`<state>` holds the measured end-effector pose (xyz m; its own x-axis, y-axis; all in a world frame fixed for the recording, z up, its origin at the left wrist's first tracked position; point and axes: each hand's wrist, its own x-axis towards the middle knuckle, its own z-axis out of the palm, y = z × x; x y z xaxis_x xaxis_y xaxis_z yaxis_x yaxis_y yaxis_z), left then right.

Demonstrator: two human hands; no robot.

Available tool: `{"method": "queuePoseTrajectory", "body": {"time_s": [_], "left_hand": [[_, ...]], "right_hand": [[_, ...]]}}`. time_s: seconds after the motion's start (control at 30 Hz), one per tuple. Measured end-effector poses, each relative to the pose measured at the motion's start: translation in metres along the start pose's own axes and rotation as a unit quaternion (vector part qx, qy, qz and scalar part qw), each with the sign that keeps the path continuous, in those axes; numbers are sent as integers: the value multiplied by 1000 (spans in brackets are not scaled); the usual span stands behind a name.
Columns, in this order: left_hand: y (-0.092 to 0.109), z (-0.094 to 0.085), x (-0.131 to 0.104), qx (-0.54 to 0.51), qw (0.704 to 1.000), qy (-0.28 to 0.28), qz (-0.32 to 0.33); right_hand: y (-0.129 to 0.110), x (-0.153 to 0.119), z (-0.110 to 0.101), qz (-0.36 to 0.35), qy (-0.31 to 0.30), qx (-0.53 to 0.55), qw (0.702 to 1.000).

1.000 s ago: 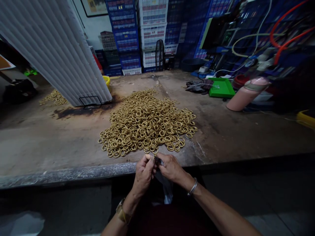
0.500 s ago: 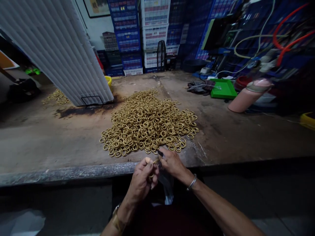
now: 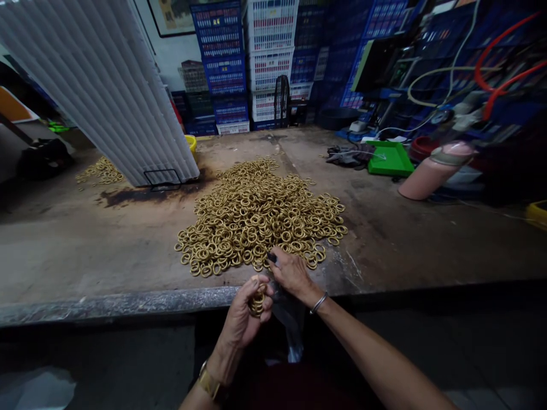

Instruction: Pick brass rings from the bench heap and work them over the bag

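A large heap of brass-coloured rings (image 3: 260,213) lies on the brown worktable (image 3: 384,245). My left hand (image 3: 250,310), just off the table's front edge, has its fingers wrapped round several rings (image 3: 257,304). To its right, my right hand (image 3: 293,274) is at the near edge of the heap, its fingers closed around a small dark object (image 3: 272,258) that I cannot make out. Whether a ring is also between those fingertips is hidden. A clear plastic bag (image 3: 291,330) hangs below my right hand.
A tall ribbed white panel (image 3: 115,85) leans over the left of the table, beside a smaller ring pile (image 3: 100,171). On the right are a green tray (image 3: 390,159), a pink cylinder (image 3: 431,173) and a dark cloth (image 3: 348,155). Crates (image 3: 271,28) are stacked behind.
My right hand has moved up and left to the heap's near edge, apart from my left hand. My left hand has turned a little, and the rings in it show more clearly.
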<state>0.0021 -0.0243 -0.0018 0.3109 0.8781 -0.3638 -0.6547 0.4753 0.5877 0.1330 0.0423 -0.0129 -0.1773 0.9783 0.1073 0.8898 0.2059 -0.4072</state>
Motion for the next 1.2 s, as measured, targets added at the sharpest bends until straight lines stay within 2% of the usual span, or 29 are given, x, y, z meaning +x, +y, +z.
{"method": "queuePoseTrajectory", "body": {"time_s": [0.13,0.3,0.43,0.57,0.77,0.97,1.1,1.2], "left_hand": [[0,0,4,-35,999,19,-14],[1,1,10,-52,998,31,-1],[3,4,16,-28,999,23,10],[3,7,24,40,998,31,46],[-2,10,35,225,958,97,150],[-7,12,35,286,942,87,152],[-8,12,33,278,942,99,163],[-5,11,30,298,933,117,163]], "right_hand": [[8,3,4,16,29,32,999],[15,3,3,24,70,86,994],[17,2,0,47,88,155,983],[19,3,-5,43,110,273,955],[12,-2,-16,67,62,391,916],[8,-10,-11,102,22,460,882],[9,-11,-12,93,21,435,895],[9,-12,-18,38,8,386,922]]}}
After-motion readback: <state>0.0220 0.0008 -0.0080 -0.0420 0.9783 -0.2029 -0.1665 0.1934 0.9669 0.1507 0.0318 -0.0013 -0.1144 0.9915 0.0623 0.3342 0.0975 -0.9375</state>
